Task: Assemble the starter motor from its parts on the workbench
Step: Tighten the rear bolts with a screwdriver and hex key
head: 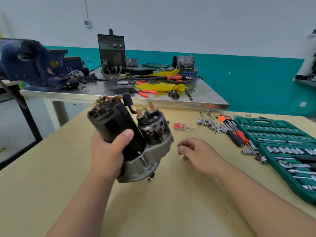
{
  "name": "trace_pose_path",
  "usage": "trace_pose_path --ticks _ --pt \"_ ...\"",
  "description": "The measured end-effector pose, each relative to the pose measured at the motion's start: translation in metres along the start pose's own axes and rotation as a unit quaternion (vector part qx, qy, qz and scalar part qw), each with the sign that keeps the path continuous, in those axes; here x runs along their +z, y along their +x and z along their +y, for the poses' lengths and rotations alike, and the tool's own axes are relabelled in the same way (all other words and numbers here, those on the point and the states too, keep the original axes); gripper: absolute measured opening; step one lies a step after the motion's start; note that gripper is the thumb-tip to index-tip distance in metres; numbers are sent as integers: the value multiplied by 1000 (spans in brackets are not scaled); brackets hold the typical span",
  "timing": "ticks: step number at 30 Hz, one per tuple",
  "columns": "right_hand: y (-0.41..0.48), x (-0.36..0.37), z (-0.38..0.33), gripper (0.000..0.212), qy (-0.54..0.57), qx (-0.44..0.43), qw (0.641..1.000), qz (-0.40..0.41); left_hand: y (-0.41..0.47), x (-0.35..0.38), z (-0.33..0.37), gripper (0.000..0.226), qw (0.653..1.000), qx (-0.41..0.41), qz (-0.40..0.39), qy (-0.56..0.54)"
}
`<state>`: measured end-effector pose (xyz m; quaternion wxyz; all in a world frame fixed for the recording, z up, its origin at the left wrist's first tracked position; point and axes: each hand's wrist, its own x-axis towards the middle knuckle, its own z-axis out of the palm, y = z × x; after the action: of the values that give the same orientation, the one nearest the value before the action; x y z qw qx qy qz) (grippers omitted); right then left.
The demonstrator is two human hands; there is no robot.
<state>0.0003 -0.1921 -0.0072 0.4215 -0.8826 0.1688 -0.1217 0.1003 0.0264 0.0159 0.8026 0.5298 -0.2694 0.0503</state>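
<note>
Motor (130,134) held tilted over near-centre of bench (153,211), nose end low; contact with bench unclear. Tilt judged to be for inspecting open far end. Black body gripped by left hand (107,151), fingers wrapped round, thumb across front. Right hand (193,151) hung just right of motor, fingers loosely curled, nothing held; likely kept free for next part. Tools laid within reach at right: socket set (282,142), screwdriver (181,126). Motor: black cylinder, solenoid alongside with copper studs, grey cast nose housing. Far end uncovered, copper exposed; end cap judged not yet fitted.

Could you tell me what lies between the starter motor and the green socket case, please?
In the head view, between starter motor and socket case: a small red screwdriver, loose sockets and wrenches, a hex key set, two larger screwdrivers.
</note>
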Motion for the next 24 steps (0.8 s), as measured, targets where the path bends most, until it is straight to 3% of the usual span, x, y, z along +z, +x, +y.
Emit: trace_pose_path --ticks 2,5,11,14,18,24 --pt "8 3 -6 11 -38 -1 999 -9 14 -21 4 28 999 5 44 -29" --pt "19 5 -29 13 -12 -17 999 -30 36 -62 7 36 998 -2 49 -47" --pt "44 18 -133 18 82 -110 985 -105 46 -102 0 46 998 -21 -66 -8" --pt "50 30 -177 28 57 -123 976 -173 47 -96 3 44 990 -2 -137 16" --pt "53 31 -196 18 -16 -148 968 -203 47 -93 8 45 984 -5 -175 28" --pt "55 15 -204 19 97 -125 962 -223 48 -93 11 41 984 -15 -168 50"
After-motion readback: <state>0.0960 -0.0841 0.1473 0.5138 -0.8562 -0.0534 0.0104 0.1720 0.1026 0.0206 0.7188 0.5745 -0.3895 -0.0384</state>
